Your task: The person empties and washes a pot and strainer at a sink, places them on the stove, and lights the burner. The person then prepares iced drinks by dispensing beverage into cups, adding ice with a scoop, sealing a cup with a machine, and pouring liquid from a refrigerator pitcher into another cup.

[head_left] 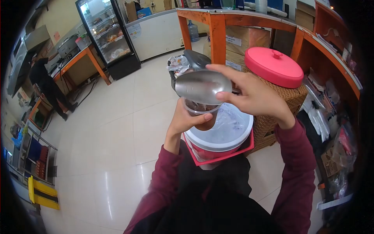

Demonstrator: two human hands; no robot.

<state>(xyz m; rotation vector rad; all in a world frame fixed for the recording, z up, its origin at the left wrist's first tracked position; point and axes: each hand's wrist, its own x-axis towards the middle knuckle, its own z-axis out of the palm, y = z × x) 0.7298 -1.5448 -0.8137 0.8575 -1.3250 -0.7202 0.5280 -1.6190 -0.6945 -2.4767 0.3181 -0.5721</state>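
A plastic cup [205, 123] with brown contents sits just under a metal scoop [202, 86] — over a white-rimmed bucket [216, 147], perhaps so spills fall inside. The left hand [187, 120] wraps its grip round the cup, likely steadying it; the right hand [253, 93] pinches the scoop near its handle. Beside them, a pink lid [273, 68] rests on a wicker stand [294, 95], probably within easy reach.

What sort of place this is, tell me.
Probably a small food or drinks shop: a stocked glass-door fridge, a clear cup in the left hand and a metal scoop in the right hand.
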